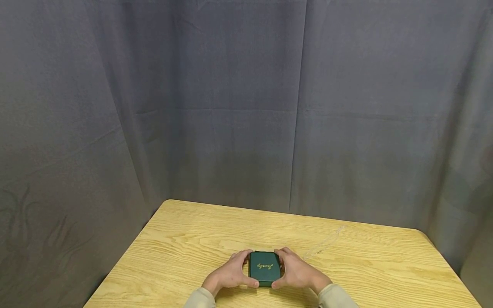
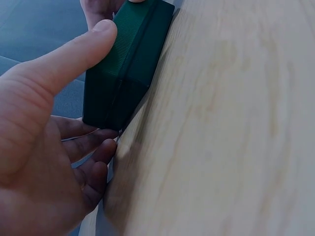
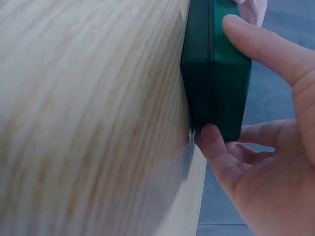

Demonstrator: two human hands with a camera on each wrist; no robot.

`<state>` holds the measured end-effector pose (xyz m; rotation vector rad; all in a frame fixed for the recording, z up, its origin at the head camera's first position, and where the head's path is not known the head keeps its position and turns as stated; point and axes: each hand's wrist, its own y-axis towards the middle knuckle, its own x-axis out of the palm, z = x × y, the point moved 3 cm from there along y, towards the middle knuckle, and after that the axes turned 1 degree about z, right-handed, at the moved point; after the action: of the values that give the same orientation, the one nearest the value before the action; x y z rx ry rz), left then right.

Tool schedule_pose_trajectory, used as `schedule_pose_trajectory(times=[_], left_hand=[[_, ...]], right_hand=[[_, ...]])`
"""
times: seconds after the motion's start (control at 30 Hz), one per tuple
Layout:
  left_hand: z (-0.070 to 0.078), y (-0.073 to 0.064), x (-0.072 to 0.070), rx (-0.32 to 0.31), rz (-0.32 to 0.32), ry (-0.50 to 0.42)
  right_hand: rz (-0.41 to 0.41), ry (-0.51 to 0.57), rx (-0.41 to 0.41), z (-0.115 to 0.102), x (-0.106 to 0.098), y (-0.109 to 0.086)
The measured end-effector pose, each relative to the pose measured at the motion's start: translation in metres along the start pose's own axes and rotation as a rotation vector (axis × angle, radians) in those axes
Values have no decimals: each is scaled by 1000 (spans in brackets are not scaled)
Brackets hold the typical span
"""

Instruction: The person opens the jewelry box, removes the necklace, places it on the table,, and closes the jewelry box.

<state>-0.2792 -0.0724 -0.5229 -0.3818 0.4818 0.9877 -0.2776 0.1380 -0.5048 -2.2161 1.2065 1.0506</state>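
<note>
A small dark green jewelry box [image 1: 264,268], its lid marked with gold script that reads upside down from here, lies flat on the wooden table. My left hand [image 1: 232,273] grips its left side, thumb at the near edge and fingers round toward the far edge. From the right, my right hand [image 1: 298,272] holds the opposite side in the same way. In both wrist views a seam runs along the side of the box, and the lid sits down on the base. Whatever is inside is hidden.
A thin, pale chain [image 1: 325,244], like a necklace, stretches across the table to the right, beyond my right hand. The wooden table [image 1: 185,239] has rounded far corners. Grey curtains [image 1: 239,107] hang behind it and along both sides.
</note>
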Motion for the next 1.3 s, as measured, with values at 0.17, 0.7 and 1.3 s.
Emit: schedule_pose_trajectory(times=[0.17,0.7,1.3], left_hand=[[0,-1,1,-1,-5,-11],[0,-2,2,-7,-1,-8],[5,0,-2,-20,-9,13]], right_hand=[[-9,10,-2,1,1,0],[-45,-20,26,1,0,-1],[-46,-118,5,-8,-5,0]])
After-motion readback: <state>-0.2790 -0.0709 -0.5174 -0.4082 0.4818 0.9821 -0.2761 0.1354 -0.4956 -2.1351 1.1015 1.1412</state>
